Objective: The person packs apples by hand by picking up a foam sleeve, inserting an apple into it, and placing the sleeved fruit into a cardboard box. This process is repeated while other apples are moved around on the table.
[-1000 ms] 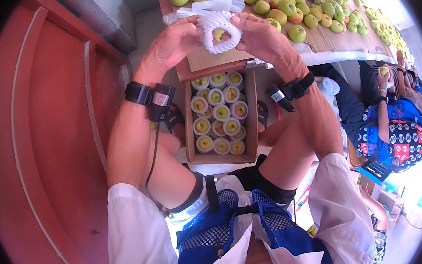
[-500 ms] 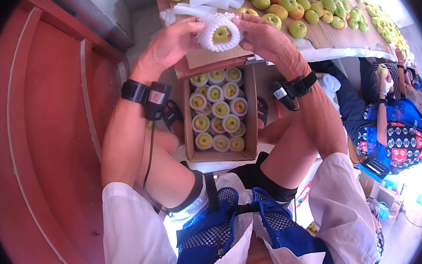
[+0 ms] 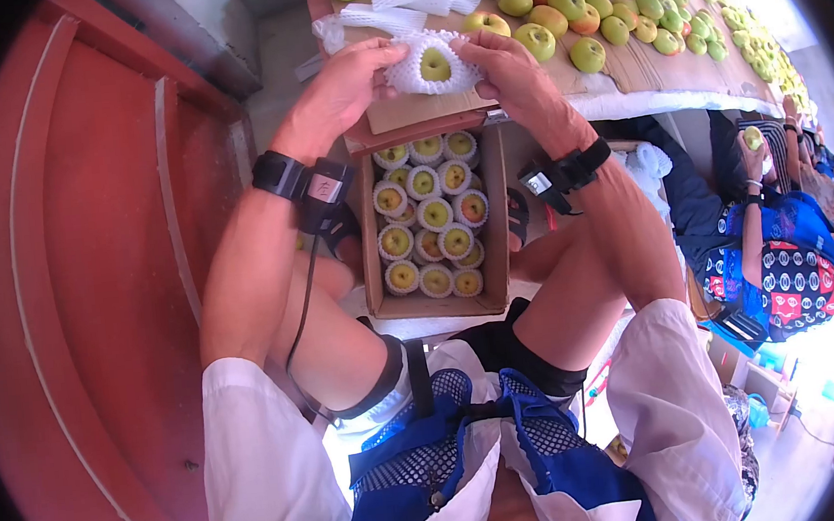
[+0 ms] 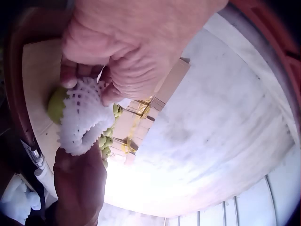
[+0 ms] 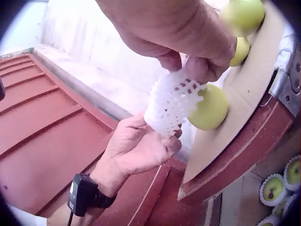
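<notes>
Both hands hold a white foam net sleeve (image 3: pixel 403 75) above the table's near edge, one at each side. A green apple (image 3: pixel 436 64) shows through the sleeve's opening; in the right wrist view the apple (image 5: pixel 209 107) bulges out of one end. My left hand (image 3: pixel 350 86) pinches the sleeve's left side between thumb and fingers. On the other side my right hand (image 3: pixel 516 71) pinches the foam near the rim. From the left wrist camera, the foam (image 4: pixel 84 115) stretches between the two hands and covers much of the fruit.
Below, between the knees, a cardboard box (image 3: pixel 373 254) holds several sleeved apples. Loose apples (image 3: pixel 587 55) spread over the cardboard-covered table (image 3: pixel 640 82), with flat foam sleeves (image 3: pixel 414 3) at its left. A red panel (image 3: pixel 122 286) stands at the left; another person (image 3: pixel 781 229) sits at right.
The apple shows more fully in the sleeve's opening than a second ago. The sleeve's opening has spread into a wider shape, and both hands have kept hold of it.
</notes>
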`<state>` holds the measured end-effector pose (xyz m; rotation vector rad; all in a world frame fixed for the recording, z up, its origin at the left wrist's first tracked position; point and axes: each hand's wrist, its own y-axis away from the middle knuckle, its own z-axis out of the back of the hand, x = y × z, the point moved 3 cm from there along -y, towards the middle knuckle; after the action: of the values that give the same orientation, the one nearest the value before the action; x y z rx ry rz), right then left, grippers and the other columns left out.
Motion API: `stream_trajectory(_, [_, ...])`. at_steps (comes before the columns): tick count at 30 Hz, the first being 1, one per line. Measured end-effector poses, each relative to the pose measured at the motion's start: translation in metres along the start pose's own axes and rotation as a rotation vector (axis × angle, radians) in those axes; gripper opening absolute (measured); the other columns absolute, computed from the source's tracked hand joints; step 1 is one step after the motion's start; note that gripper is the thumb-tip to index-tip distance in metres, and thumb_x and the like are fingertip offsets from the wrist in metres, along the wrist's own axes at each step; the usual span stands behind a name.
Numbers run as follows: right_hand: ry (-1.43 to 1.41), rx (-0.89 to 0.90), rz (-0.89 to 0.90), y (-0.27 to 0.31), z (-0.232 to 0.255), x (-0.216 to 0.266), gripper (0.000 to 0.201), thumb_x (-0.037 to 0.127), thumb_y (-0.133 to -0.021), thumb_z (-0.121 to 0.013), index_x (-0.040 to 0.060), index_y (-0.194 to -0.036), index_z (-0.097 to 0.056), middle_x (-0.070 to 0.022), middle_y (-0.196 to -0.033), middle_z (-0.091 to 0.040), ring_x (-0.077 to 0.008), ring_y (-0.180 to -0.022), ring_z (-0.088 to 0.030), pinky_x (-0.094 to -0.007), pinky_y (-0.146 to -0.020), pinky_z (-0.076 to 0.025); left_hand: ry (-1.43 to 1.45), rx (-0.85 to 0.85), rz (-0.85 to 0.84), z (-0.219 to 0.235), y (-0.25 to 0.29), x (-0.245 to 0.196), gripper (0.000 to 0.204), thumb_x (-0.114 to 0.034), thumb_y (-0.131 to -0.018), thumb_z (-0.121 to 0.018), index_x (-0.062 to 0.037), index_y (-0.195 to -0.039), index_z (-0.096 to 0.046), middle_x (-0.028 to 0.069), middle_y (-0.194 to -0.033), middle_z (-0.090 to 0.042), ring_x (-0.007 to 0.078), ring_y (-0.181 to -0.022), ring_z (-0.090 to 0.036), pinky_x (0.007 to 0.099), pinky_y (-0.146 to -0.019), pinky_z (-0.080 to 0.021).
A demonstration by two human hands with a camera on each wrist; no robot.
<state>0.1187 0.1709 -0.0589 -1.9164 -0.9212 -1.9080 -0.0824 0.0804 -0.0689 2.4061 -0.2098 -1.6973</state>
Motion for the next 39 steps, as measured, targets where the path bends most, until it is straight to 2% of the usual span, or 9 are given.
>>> stream_trajectory(4, [0.076, -0.138, 0.02, -0.005, -0.001, -0.009, 0.02, 0.026, -0.097, -0.067, 0.0082, -0.106, -0.066, 0.0059, -0.082, -0.058, 0.0, -0.061, -0.042, -0.0174, -0.049, -0.029, -0.104, -0.102, -0.025, -0.007, -0.006, 0.003, 0.025, -0.03, -0.101, -0.06, -0.0074, -0.11, -0.064, -0.0038, -0.096, -0.062, 0.0055, -0.084, -0.054, 0.0215, -0.064, -0.042])
stream_trajectory(7, [0.08, -0.22, 0.031, -0.012, 0.001, -0.017, 0.032, 0.033, -0.093, -0.068, 0.0026, -0.102, -0.066, 0.0, -0.08, -0.062, -0.008, -0.068, -0.054, -0.0244, -0.059, -0.044, -0.17, -0.162, -0.056, -0.012, -0.009, 0.005, 0.025, -0.03, -0.102, -0.058, -0.0069, -0.11, -0.062, -0.0032, -0.093, -0.061, 0.0051, -0.078, -0.051, 0.0203, -0.06, -0.039])
stream_trajectory(10, [0.24, -0.314, 0.197, -0.027, 0.0, -0.037, 0.036, 0.033, -0.094, -0.066, -0.0011, -0.105, -0.064, -0.0056, -0.084, -0.066, -0.0133, -0.074, -0.06, -0.0303, -0.067, -0.05, -0.271, -0.25, -0.045, -0.013, -0.016, 0.013, 0.025, -0.03, -0.104, -0.055, -0.006, -0.111, -0.061, -0.0015, -0.092, -0.06, 0.0057, -0.075, -0.05, 0.0209, -0.058, -0.039])
stream_trajectory(16, [0.589, -0.48, 0.302, -0.022, -0.007, -0.037, 0.038, 0.032, -0.097, -0.058, -0.0042, -0.107, -0.06, -0.0244, -0.094, -0.069, -0.0357, -0.09, -0.068, -0.0425, -0.082, -0.051, -0.511, -0.398, -0.02, -0.016, -0.023, 0.022, 0.028, -0.029, -0.106, -0.048, -0.0044, -0.113, -0.058, 0.001, -0.09, -0.059, 0.0092, -0.071, -0.05, 0.0242, -0.054, -0.04])
stream_trajectory(19, [0.557, -0.458, 0.241, -0.022, -0.009, -0.036, 0.039, 0.034, -0.097, -0.056, -0.0042, -0.107, -0.06, -0.028, -0.098, -0.069, -0.0424, -0.096, -0.066, -0.0448, -0.085, -0.05, -0.607, -0.439, -0.06, -0.011, -0.028, 0.028, 0.028, -0.029, -0.106, -0.046, -0.0046, -0.114, -0.057, 0.0012, -0.09, -0.06, 0.0102, -0.07, -0.051, 0.025, -0.054, -0.04])
stream_trajectory(21, [0.518, -0.461, 0.222, -0.021, -0.01, -0.034, 0.04, 0.034, -0.097, -0.057, -0.0044, -0.107, -0.06, -0.0262, -0.097, -0.069, -0.0393, -0.094, -0.067, -0.0433, -0.084, -0.051, -0.617, -0.447, -0.079, -0.009, -0.031, 0.03, 0.028, -0.03, -0.106, -0.046, -0.0049, -0.115, -0.057, 0.0013, -0.091, -0.06, 0.0103, -0.069, -0.051, 0.0253, -0.054, -0.04])
stream_trajectory(25, [0.353, -0.474, 0.237, -0.018, -0.014, -0.032, 0.038, 0.032, -0.098, -0.059, -0.0049, -0.106, -0.06, -0.0207, -0.093, -0.069, -0.0293, -0.087, -0.067, -0.0391, -0.079, -0.051, -0.374, -0.424, -0.035, -0.025, -0.014, 0.018, 0.03, -0.032, -0.106, -0.047, -0.0056, -0.115, -0.057, 0.001, -0.092, -0.061, 0.01, -0.074, -0.052, 0.0263, -0.057, -0.042])
stream_trajectory(28, [0.243, -0.491, 0.345, -0.022, -0.014, -0.03, 0.036, 0.03, -0.099, -0.06, -0.0053, -0.105, -0.059, -0.0158, -0.09, -0.068, -0.0203, -0.083, -0.062, -0.0349, -0.075, -0.05, -0.331, -0.431, -0.074, -0.03, -0.009, 0.016, 0.031, -0.034, -0.106, -0.048, -0.0063, -0.115, -0.058, 0.0003, -0.094, -0.062, 0.0094, -0.079, -0.053, 0.0265, -0.059, -0.042])
stream_trajectory(39, [0.104, -0.461, 0.54, -0.003, -0.021, 0.004, 0.029, 0.025, -0.101, -0.059, -0.0036, -0.104, -0.057, -0.0058, -0.084, -0.061, -0.0109, -0.076, -0.052, -0.0286, -0.068, -0.047, -0.206, -0.449, -0.311, -0.047, 0.0, -0.002, 0.028, -0.033, -0.106, -0.05, -0.0085, -0.115, -0.059, -0.0013, -0.094, -0.06, 0.0067, -0.08, -0.054, 0.0258, -0.06, -0.043])
